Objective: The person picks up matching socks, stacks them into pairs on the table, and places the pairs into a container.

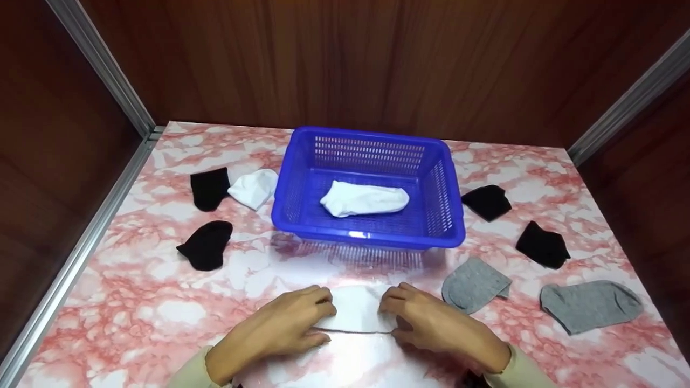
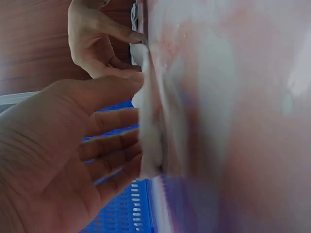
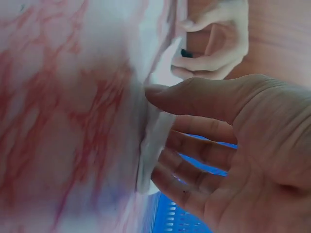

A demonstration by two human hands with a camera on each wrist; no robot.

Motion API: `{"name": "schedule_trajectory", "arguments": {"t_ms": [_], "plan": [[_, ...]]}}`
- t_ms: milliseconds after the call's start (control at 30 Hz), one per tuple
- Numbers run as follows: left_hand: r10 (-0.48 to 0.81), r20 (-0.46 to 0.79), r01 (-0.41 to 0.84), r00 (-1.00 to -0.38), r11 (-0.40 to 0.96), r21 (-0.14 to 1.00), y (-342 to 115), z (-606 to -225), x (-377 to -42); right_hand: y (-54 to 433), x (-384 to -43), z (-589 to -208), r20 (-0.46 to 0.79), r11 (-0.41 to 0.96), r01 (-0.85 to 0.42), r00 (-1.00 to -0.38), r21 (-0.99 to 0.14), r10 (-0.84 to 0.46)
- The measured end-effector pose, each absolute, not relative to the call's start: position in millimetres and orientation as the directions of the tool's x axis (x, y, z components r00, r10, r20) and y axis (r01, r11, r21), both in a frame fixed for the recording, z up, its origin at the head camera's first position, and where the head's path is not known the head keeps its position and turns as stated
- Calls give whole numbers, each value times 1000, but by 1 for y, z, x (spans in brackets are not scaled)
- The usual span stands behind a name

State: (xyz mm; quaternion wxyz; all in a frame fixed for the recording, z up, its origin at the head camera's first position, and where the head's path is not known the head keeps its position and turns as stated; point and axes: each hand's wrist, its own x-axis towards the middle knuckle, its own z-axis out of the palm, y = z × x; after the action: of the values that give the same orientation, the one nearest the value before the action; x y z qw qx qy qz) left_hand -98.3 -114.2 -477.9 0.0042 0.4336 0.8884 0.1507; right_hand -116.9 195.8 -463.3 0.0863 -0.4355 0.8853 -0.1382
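A folded white sock (image 1: 360, 310) lies flat on the table in front of the basket in the head view. My left hand (image 1: 294, 318) touches its left end with relaxed fingertips, the thumb spread apart at the near edge. At the opposite end, the fingers of my right hand (image 1: 431, 318) rest on the sock, its thumb close to the near edge. In the left wrist view the sock (image 2: 150, 141) stretches along the fingertips. The right wrist view shows the thumb (image 3: 167, 97) overlapping the sock.
Behind the hands stands a blue basket (image 1: 366, 237) with a white sock (image 1: 366, 199) inside. Left of it lie black socks (image 1: 207, 245) and a white one (image 1: 254, 188). To the right are black socks (image 1: 542, 245) and grey socks (image 1: 590, 304). Wooden panels (image 1: 356, 64) enclose the table.
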Motion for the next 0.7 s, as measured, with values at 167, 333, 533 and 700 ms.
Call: {"name": "schedule_trajectory", "arguments": {"t_ms": [167, 333, 533, 700], "plan": [[743, 97, 738, -662, 623, 260, -115, -480, -101, 200, -123, -469, 78, 555, -759, -611, -341, -788], [727, 119, 731, -676, 641, 235, -113, -484, -105, 206, -129, -472, 95, 564, -686, -669, -460, -737], [710, 197, 737, -676, 654, 172, -113, -487, -107, 211, -131, -474, 60, 567, -641, -688, -517, -723], [678, 238, 718, -695, 671, 184, -113, -489, -108, 212, -131, -476, 69, 546, -669, -662, -505, -747]]}}
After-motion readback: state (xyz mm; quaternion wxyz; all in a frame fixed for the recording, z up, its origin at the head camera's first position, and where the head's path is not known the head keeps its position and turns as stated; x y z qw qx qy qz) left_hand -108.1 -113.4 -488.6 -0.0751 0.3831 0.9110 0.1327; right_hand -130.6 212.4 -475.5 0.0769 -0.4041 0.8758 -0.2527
